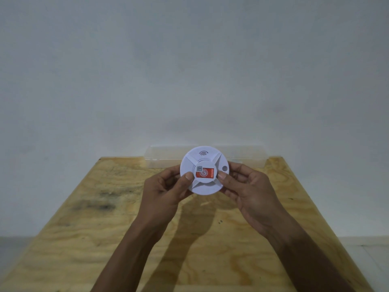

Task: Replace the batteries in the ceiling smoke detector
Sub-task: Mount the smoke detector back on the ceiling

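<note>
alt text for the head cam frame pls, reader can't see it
Both hands, left hand and right hand, hold a round white smoke detector with an orange sticker above a plywood table, thumbs on its face. A clear plastic box sits behind against a grey wall.

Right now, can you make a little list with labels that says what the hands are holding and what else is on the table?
held thing: round white smoke detector, front facing the camera, closed
sticker: orange label in the detector's middle
left hand: grips the left edge, thumb on the front
right hand: grips the right edge, thumb on the front
under them: wooden table
at the back: clear plastic box by the wall
batteries: none in sight
</note>
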### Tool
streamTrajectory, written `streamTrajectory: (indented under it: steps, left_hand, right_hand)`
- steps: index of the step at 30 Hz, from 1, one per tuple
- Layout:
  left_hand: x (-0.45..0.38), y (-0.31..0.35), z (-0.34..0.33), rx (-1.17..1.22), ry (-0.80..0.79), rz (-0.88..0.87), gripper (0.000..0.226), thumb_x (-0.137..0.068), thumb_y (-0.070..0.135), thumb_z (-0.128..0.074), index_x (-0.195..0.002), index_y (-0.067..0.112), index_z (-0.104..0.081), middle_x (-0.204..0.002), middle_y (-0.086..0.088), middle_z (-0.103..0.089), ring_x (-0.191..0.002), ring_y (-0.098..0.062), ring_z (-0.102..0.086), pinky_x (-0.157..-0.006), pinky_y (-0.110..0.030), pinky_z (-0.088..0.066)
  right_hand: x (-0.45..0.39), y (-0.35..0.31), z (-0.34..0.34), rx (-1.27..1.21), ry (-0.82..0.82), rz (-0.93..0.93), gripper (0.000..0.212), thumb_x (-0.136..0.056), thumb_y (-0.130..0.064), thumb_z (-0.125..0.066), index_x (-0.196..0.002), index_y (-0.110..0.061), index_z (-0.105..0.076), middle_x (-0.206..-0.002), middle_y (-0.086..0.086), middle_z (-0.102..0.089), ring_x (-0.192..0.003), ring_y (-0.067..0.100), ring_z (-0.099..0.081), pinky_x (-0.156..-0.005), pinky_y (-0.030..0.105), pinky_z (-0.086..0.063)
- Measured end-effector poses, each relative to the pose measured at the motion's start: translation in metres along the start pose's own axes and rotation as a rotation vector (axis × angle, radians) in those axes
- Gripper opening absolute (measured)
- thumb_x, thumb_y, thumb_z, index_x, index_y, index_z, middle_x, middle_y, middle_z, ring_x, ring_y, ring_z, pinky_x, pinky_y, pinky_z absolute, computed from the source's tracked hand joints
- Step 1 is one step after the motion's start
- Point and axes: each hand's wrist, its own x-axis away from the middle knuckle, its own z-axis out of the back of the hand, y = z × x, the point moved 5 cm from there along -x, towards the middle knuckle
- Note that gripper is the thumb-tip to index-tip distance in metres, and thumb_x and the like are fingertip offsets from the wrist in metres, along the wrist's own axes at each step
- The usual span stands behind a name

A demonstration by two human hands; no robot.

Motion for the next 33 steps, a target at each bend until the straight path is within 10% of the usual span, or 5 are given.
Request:
streamTrajectory:
  steps: [26,33]
  left_hand:
    - [-0.094,-0.015,0.013,-0.11,0.005,0.037,0.041,-0.076,0.021,-0.07,-0.114,0.007,-0.07,-0.084,-0.003,-0.08,-0.071,-0.014,-0.076,-0.063,-0.024,-0.059]
    - [-0.115,0.036,0.001,-0.169,0.058,0.166,0.034,-0.08,0.027,-0.075,-0.112,0.017,-0.073,-0.1,-0.008,-0.081,-0.091,-0.028,-0.078,-0.093,-0.075,-0.046]
  right_hand:
    - [-0.096,0.008,0.001,0.13,0.045,-0.041,0.038,-0.085,0.001,-0.069,-0.122,-0.006,-0.062,-0.105,0.016,-0.076,-0.095,0.028,-0.075,-0.08,0.04,-0.061]
    - [-0.113,-0.042,-0.018,0.167,0.037,-0.092,0.038,-0.089,-0.001,-0.067,-0.126,-0.006,-0.06,-0.106,0.016,-0.076,-0.098,0.032,-0.074,-0.087,0.048,-0.059]
